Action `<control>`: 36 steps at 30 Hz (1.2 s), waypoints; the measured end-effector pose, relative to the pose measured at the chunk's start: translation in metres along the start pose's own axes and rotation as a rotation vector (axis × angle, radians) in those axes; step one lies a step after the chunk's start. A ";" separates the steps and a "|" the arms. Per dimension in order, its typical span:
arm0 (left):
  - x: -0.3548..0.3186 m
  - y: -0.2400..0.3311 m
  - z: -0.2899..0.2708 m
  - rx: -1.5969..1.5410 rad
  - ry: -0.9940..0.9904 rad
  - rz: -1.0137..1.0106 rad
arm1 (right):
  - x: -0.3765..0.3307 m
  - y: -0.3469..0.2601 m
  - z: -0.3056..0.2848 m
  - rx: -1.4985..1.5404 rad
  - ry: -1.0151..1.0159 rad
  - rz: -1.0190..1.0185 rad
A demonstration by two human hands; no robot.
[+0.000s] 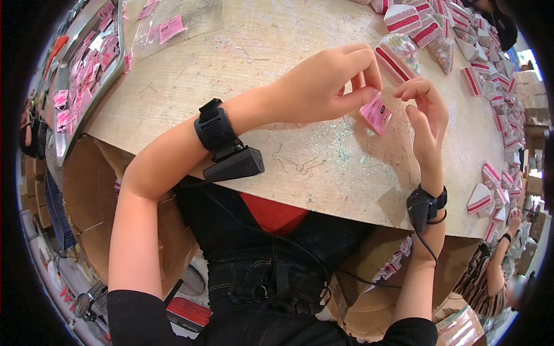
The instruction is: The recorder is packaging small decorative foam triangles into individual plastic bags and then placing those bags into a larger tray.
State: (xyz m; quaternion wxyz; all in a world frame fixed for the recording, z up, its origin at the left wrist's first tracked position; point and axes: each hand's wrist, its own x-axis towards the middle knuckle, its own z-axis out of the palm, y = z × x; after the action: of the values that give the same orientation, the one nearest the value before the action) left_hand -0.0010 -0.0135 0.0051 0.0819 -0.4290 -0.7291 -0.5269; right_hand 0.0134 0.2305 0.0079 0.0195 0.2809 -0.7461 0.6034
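Note:
My left hand (349,83) reaches across the table with thumb and fingertips pinched at the upper edge of a small pink printed tag (377,117), which hangs tilted just below them. Facing it from the right is my right hand (428,112), its fingers curved and the thumb held apart, with nothing visible between them. Beyond both hands lies a cake-slice-shaped ornament (399,55), white and speckled with a red stripe along its side. Whether the tag is joined to the ornament cannot be made out.
Many similar wedge ornaments (430,29) crowd the far right; a smaller group (490,193) lies at the right edge. Thin wire hooks (300,166) and glitter (340,144) are scattered on the table (231,75). A metal tray (118,63) of pink tags stands left. Cardboard boxes (86,184) sit below.

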 end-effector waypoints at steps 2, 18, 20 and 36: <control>0.001 -0.002 0.002 -0.024 0.013 -0.001 | 0.000 -0.004 0.007 -0.206 0.044 -0.098; -0.001 0.003 0.001 -0.132 -0.031 0.075 | -0.008 -0.032 0.033 0.002 -0.083 0.261; -0.001 0.007 0.004 -0.175 -0.043 0.024 | -0.007 -0.031 0.024 -0.045 -0.247 0.216; -0.001 0.007 0.000 -0.200 -0.141 -0.033 | -0.005 -0.036 0.022 0.056 -0.324 0.285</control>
State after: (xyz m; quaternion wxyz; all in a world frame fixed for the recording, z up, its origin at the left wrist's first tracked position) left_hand 0.0048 -0.0135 0.0100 -0.0212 -0.4589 -0.6840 -0.5667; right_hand 0.0403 0.2086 0.0323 -0.1939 0.2665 -0.7545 0.5676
